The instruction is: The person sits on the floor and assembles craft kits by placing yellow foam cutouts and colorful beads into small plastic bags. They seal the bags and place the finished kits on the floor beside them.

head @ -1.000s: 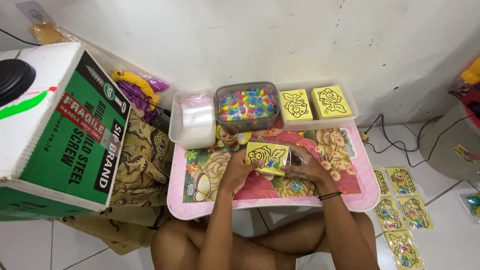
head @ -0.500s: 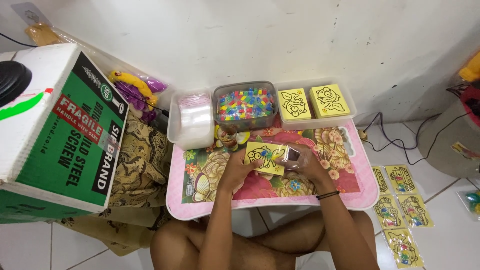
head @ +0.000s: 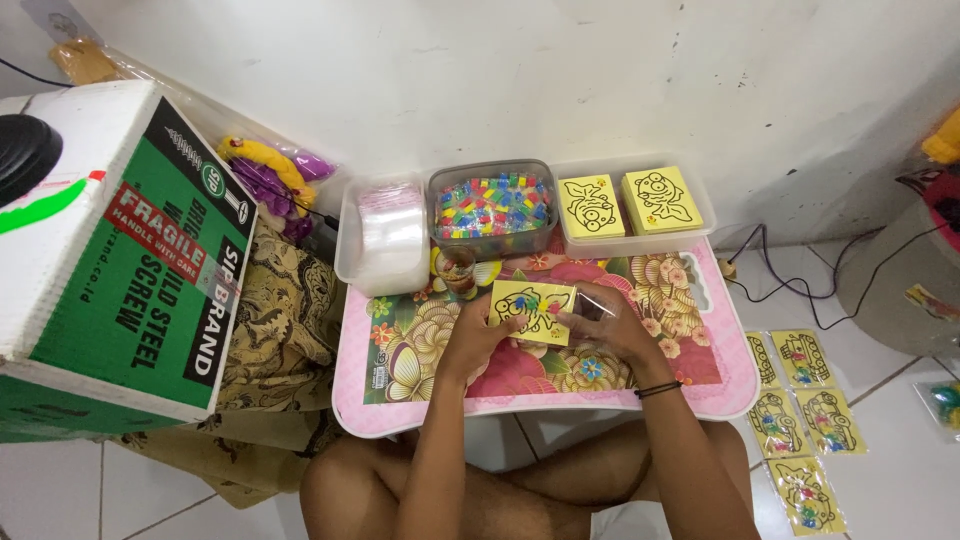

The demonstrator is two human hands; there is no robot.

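Both hands are gripping the yellow card [head: 530, 311]: left hand [head: 478, 335] pinching its near edge, right hand [head: 600, 322] clasping its side. Best keeping it level, I'd say, so the coloured bits on it aren't sliding off.

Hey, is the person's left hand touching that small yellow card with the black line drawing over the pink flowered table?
Touching. The head view shows the left hand gripping the left edge of the small yellow card, fingers overlapping it with no gap.

A card [head: 530, 310] lies on the table [head: 400, 400]; behind it, a bead tub [head: 492, 208] between two trays.
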